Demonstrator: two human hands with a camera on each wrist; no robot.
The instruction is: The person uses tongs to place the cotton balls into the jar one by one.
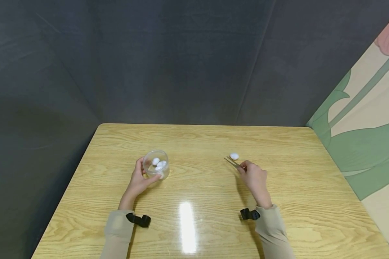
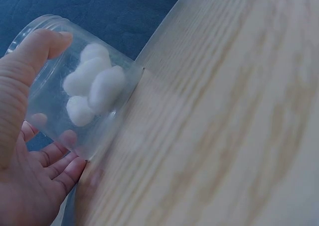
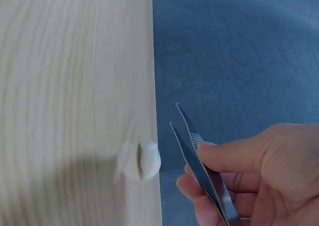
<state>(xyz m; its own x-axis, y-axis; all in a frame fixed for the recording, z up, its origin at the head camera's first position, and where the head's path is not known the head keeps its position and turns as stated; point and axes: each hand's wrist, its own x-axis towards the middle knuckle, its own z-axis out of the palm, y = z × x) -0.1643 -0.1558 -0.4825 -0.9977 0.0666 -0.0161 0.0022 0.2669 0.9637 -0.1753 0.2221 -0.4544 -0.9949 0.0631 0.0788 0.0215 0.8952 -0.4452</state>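
Note:
My left hand [image 1: 139, 182] holds a clear round jar [image 1: 166, 169] by its side, thumb across the near wall and fingers around the far side. Several white cotton balls [image 2: 107, 89] lie at the bottom of the jar, which stands upright on the table. In my right hand [image 1: 255, 179] a pair of metal tweezers [image 3: 198, 169] is pinched between thumb and fingers. The two tips are apart with nothing between them, pointing forward and left. One loose cotton ball [image 1: 234, 156] lies on the table just beyond the tweezers, close to their tips.
Both hands work over a light wood-grain table [image 1: 194, 144]. A dark cloth backdrop [image 1: 181, 64] rises behind its far edge and along the left. To the right hangs a floral-patterned cloth [image 1: 369, 151]. Bright glare [image 1: 187, 226] shows on the near tabletop.

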